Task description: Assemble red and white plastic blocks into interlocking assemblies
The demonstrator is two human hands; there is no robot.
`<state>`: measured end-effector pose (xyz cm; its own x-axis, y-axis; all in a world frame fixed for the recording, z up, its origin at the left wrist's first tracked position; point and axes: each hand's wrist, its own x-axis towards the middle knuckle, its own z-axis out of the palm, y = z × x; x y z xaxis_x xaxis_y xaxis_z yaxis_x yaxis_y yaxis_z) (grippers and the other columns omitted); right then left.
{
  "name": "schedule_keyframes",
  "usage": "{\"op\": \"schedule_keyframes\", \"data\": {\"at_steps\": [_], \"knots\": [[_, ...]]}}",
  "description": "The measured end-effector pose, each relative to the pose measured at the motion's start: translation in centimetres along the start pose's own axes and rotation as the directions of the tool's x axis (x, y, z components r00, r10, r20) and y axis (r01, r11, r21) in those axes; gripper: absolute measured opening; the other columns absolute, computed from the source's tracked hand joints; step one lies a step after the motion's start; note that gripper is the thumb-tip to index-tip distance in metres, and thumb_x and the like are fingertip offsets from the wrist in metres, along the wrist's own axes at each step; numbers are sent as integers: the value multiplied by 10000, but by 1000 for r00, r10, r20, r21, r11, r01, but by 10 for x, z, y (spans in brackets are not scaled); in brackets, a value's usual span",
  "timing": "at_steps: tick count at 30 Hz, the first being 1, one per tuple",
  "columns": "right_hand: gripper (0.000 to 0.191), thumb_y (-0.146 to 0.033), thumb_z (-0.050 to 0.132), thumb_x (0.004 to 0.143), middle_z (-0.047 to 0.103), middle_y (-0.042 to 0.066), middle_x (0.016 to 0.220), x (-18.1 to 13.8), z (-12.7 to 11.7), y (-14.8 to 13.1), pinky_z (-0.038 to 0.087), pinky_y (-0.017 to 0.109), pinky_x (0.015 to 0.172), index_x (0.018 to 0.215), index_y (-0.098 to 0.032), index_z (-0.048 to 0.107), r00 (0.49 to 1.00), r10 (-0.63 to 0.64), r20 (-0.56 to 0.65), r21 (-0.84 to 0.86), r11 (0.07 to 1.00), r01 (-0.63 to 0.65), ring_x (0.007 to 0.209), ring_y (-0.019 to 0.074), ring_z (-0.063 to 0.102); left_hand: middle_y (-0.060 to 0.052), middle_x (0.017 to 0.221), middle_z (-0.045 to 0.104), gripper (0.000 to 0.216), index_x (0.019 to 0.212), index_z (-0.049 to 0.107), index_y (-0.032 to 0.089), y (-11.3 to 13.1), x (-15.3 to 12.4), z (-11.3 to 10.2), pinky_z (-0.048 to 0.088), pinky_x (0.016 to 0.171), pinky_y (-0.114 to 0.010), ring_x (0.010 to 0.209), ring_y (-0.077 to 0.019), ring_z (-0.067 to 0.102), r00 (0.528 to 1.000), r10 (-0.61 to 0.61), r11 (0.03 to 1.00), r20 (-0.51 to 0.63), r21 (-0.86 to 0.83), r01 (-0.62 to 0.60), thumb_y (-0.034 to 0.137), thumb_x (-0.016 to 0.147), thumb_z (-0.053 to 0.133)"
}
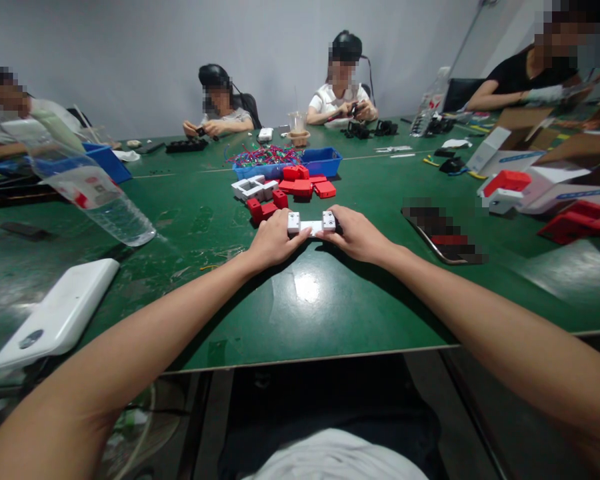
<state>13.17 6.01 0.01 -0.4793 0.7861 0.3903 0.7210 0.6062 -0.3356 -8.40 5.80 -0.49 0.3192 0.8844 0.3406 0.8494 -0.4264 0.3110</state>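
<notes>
A white plastic bracket with a raised block at each end (311, 227) is held between both hands, close to the green tabletop. My left hand (275, 239) is closed around its left block, thumb along the front. On the other end, my right hand (356, 233) grips the right block, its thumb meeting the middle of the bracket. Just beyond lie several red plastic parts (300, 185) in a loose pile. White plastic parts (254, 189) of a similar make rest beside them on the left.
Blue trays (323, 163) with coloured wires (270, 156) stand behind the parts. A phone (443, 237) lies to the right, near open cardboard boxes (525, 133). On the left are a tilted water bottle (100, 197) and a white power bank (60, 310). Several people sit around the table.
</notes>
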Motion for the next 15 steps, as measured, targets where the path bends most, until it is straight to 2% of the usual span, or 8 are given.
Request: {"op": "schedule_keyframes", "data": {"at_steps": [7,11,15], "knots": [[291,-416,563,932,632,116,963,-1,4,-5,407,329,720,1061,-159,515,998,33,-60,55,998,-29,807,232,557,-63,889,613,320,893,505,184,-1,0,0,412,681,-315,779,-207,586,999,-1,988,-34,-157,-5,500,935,528],[287,-429,503,960,636,108,951,-2,5,-8,425,337,721,1074,-166,513,993,54,-105,105,994,-43,807,239,580,-30,852,605,366,961,470,195,0,-1,-1,408,653,-290,729,-183,590,999,1,955,-47,-295,-15,552,919,533],[275,-428,495,957,636,104,953,-1,5,-9,441,346,737,1070,-177,510,985,36,-168,114,993,-17,822,244,586,-10,826,594,404,1057,417,199,1,-3,-2,415,628,-277,697,-175,598,997,5,941,-74,-337,-30,549,905,552]]}}
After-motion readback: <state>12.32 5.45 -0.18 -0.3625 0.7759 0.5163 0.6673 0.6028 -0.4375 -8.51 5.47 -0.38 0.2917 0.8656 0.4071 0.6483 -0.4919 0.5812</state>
